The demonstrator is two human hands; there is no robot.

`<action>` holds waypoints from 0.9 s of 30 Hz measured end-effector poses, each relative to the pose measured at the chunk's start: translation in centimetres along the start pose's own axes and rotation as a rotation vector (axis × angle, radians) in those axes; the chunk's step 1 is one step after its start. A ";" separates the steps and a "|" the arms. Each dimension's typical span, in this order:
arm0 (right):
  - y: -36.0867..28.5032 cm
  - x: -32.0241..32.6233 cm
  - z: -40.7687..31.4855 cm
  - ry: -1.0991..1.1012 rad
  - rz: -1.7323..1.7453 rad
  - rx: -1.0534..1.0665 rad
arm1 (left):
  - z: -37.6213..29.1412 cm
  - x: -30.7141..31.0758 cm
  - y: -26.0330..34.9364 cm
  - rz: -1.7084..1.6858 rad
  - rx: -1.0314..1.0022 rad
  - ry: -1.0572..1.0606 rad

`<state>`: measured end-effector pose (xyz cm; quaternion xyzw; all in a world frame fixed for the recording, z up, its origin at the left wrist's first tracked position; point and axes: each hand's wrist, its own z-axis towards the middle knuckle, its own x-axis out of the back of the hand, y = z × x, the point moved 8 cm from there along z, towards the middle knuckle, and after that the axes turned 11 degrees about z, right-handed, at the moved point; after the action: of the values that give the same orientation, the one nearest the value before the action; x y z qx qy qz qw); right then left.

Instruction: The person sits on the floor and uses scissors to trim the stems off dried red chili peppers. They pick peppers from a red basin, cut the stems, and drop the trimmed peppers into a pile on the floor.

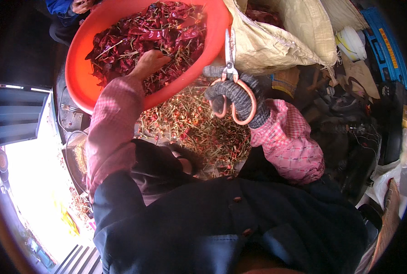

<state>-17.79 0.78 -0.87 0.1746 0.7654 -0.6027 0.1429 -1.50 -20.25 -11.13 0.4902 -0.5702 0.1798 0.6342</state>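
A wide red plastic basin (176, 91) holds a heap of dried red chili peppers (155, 34), many with pale stems. My bare left hand (151, 63) reaches over the rim and touches the peppers. Its fingertips are hard to make out, so I cannot tell whether it grips one. To the right of the basin, my right hand (237, 94), in a grey knitted glove, holds scissors (229, 58) with orange-pink looped handles. Their narrow blades point away from me and are slightly apart, with nothing seen between them.
Cut stems and pepper bits (196, 126) cover the ground below the basin. An open woven sack (272, 44) with red contents stands at the right. Another person's hand (82, 6) shows at the upper left. A blue plastic case (385, 48) lies far right, near a white bucket (352, 44).
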 end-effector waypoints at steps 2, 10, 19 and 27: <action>0.2 -0.1 0.0 0.001 -0.008 -0.009 | 1.9 -3.0 0.7 0.037 0.088 -0.160; 0.2 0.7 -0.2 0.020 -0.025 -0.035 | 0.6 -8.1 2.6 0.431 -0.178 -0.060; 0.2 1.2 -0.3 0.030 -0.018 -0.051 | 1.7 -10.8 -1.3 0.056 0.169 -0.240; 0.5 0.9 -0.1 0.000 -0.023 -0.063 | 1.8 -8.8 -0.5 -0.107 0.093 -0.313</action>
<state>-18.36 1.06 -1.71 0.1614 0.7858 -0.5800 0.1413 -4.62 -19.00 -19.52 0.5707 -0.6263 0.0936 0.5228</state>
